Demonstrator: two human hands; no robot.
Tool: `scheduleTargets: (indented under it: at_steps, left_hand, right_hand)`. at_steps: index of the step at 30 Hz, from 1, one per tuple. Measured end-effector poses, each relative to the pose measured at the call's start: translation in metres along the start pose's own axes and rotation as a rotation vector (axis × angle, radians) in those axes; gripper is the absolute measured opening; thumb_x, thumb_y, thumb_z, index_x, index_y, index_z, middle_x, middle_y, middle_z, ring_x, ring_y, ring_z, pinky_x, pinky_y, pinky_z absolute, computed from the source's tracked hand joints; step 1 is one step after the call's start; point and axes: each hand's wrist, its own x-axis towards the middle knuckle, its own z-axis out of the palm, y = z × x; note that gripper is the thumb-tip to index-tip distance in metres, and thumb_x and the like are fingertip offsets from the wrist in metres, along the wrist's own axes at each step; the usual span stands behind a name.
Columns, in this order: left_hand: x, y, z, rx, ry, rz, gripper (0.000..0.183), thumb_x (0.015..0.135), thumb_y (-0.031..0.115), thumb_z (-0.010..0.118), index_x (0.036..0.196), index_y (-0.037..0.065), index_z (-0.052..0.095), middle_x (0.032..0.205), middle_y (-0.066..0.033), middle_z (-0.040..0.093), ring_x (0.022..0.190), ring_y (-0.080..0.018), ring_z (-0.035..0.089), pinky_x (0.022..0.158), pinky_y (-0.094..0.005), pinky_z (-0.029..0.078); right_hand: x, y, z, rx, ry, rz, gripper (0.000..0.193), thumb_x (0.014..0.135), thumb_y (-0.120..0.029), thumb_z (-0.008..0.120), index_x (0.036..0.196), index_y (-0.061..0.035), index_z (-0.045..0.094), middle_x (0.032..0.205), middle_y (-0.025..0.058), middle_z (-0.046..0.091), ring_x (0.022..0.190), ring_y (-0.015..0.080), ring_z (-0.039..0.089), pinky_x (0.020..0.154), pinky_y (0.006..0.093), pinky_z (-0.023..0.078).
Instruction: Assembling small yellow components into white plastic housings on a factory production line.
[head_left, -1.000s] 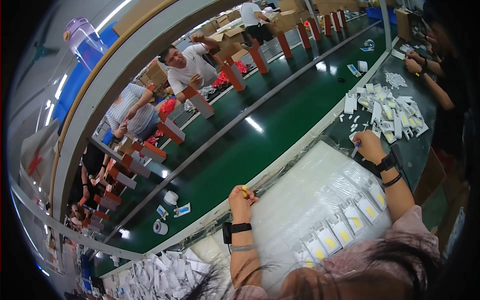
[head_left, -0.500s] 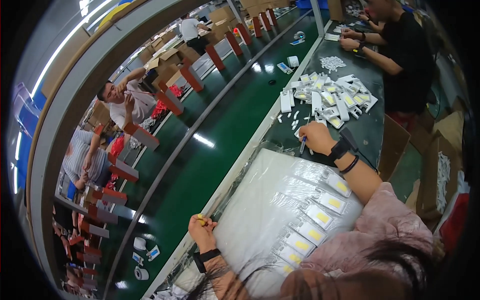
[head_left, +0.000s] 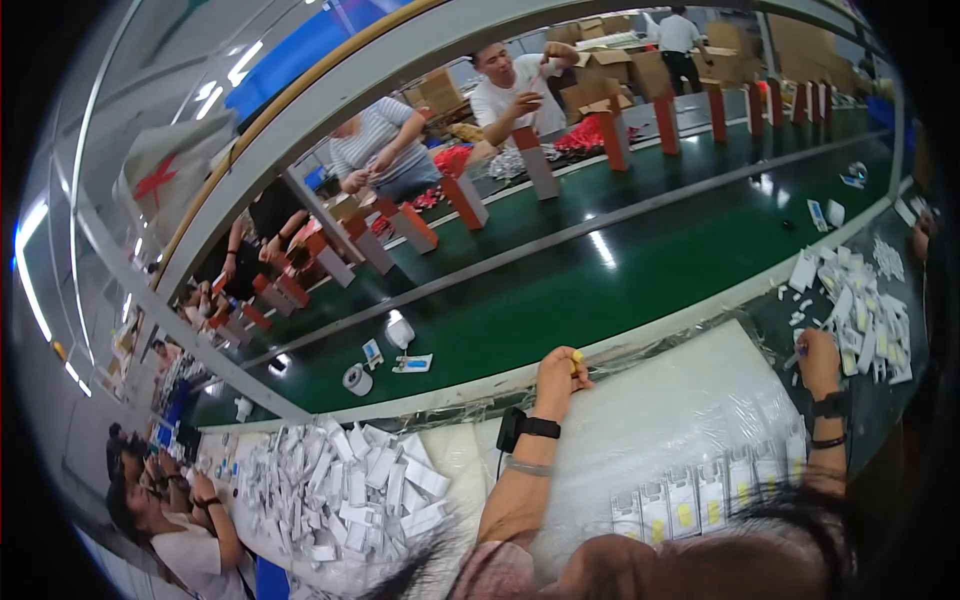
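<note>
My left hand (head_left: 560, 378) is closed at the far edge of a plastic-wrapped white pad (head_left: 640, 430). Something small and yellow (head_left: 577, 358) shows at its fingertips; whether it is held or worn on a finger is unclear. Beyond the pad's right end, my right hand (head_left: 820, 362) is closed around a slim blue tool (head_left: 802, 350), mostly hidden by the fingers. Small white pieces (head_left: 797, 318) lie just past that hand. To its right is a heap of white housings with yellow panels (head_left: 855, 305). Similar flat units (head_left: 684, 505) lie in a row along the pad's near side.
A green conveyor (head_left: 540, 285) runs beyond the pad, with upright red-and-white boxes (head_left: 537, 165) along its far side. Loose white parts (head_left: 398, 332) sit on the belt. White casings (head_left: 345, 490) are piled at left. A metal post (head_left: 235, 355) stands there; co-workers sit around.
My view has swung to the left, bringing the pile of white casings into sight. Both hands stay closed at about the same places by the pad.
</note>
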Motion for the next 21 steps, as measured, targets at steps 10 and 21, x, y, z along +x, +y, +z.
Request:
scheduleTargets:
  at_steps: [10, 21]
  left_hand:
    - [-0.001, 0.009, -0.003, 0.004, 0.024, -0.04, 0.019, 0.086, 0.0, 0.035, 0.087, 0.005, 0.053, 0.071, -0.0049, 0.054, 0.056, -0.0127, 0.053, 0.053, -0.0306, 0.054]
    - [-0.001, 0.01, -0.003, 0.016, 0.007, -0.047, 0.018, 0.083, -0.001, 0.035, 0.086, 0.005, 0.052, 0.073, -0.0062, 0.054, 0.059, -0.0148, 0.054, 0.056, -0.0327, 0.054]
  right_hand:
    - [0.011, -0.009, 0.003, -0.011, 0.009, -0.06, 0.011, 0.073, 0.002, 0.063, 0.081, -0.0067, 0.062, 0.08, 0.0128, 0.061, 0.084, 0.034, 0.058, 0.072, 0.0426, 0.045]
    - [0.01, -0.015, -0.003, -0.02, 0.009, -0.052, 0.011, 0.072, -0.002, 0.068, 0.079, -0.0069, 0.061, 0.08, 0.0126, 0.061, 0.083, 0.0338, 0.057, 0.071, 0.0428, 0.045]
